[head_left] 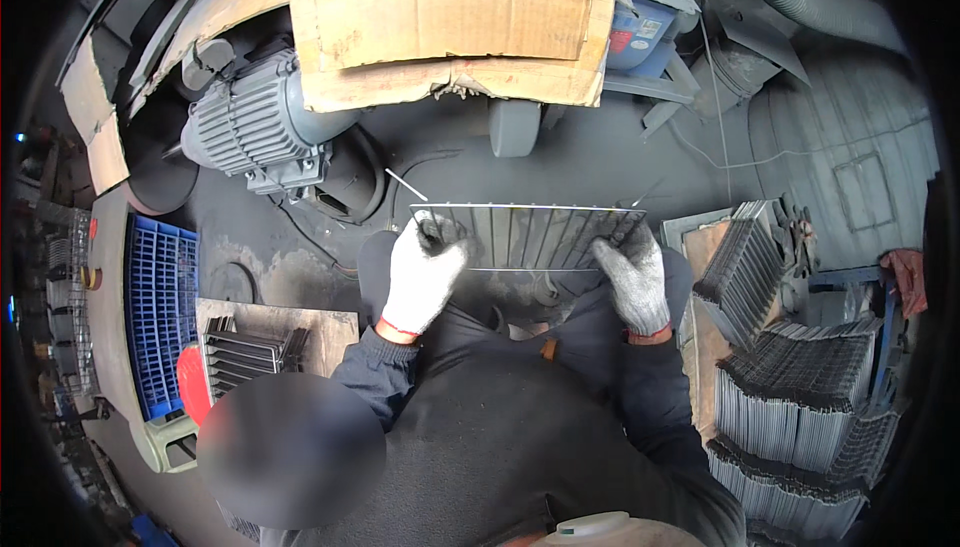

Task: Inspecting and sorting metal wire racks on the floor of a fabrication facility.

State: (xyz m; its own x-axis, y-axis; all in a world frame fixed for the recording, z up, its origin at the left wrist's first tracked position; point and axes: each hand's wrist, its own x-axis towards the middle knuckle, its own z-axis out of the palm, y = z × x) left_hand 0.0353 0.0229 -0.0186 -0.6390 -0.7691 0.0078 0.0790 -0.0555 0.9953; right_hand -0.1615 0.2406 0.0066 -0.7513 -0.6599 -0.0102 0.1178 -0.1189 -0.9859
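Rack [529, 237] between both hands [427, 272] [637, 279]

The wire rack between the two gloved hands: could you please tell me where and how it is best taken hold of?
Probably by its two short ends, the left hand coming from the left and the right hand from the right. The wire rack is wide, with thin bars between two long edge wires, so gripping both ends should steady it.

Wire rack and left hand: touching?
Touching. The head view shows it: the gloved left hand has its grip closed on the left end of the wire rack.
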